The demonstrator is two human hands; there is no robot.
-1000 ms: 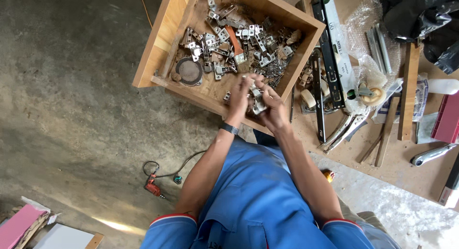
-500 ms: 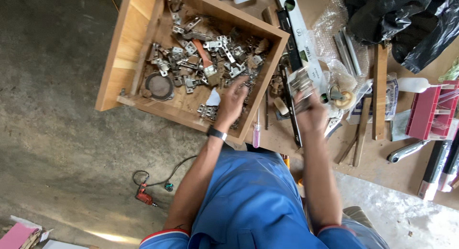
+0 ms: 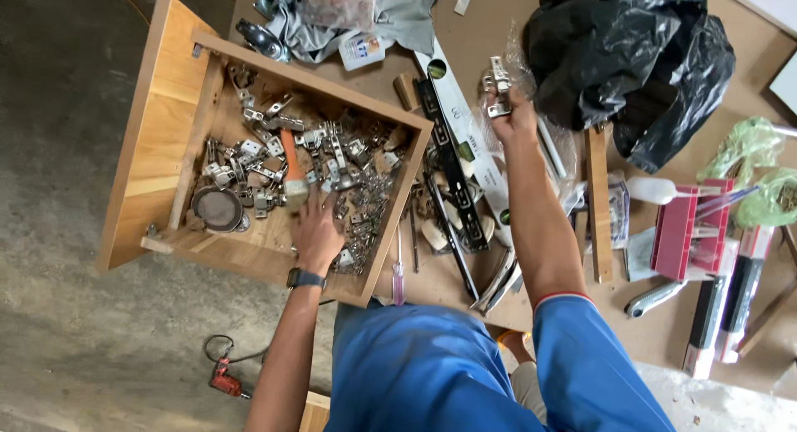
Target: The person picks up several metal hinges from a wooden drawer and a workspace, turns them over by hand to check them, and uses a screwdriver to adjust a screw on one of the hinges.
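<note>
Right hand (image 3: 513,117) fingers curled tight round one metal hinge (image 3: 498,87), gripped at its lower part, top end sticking up past the fingertips; clear plastic wrap (image 3: 558,146) lies just under and beside the knuckles. Just beyond the fingertips on the far side: a black plastic bag (image 3: 631,58), near but apart. Toward the left hand from those fingers: one long spirit level (image 3: 465,141) and a black rail (image 3: 452,179) lying side by side, close. Left hand (image 3: 320,233) palm down inside the wooden drawer (image 3: 158,133), fingers slightly spread and resting on the pile of loose metal hinges (image 3: 332,162); whether they pinch one, cannot tell. Hinges too many and overlapped to count. Just past the fingertips: one orange-handled brush (image 3: 290,170); off to the thumbless side, one round metal lid (image 3: 217,208) near the drawer's front corner. Drawer's near wall runs right under the wrist with its black watch (image 3: 305,278); right wall stands close to the fingers, left half of the drawer floor has more bare wood. Outside that right wall: one purple-handled screwdriver (image 3: 398,270) on the brown board table (image 3: 647,316). Farther right: one wood strip (image 3: 598,200), one red box (image 3: 689,229). On the concrete floor below the forearm: one red drill (image 3: 224,378).
</note>
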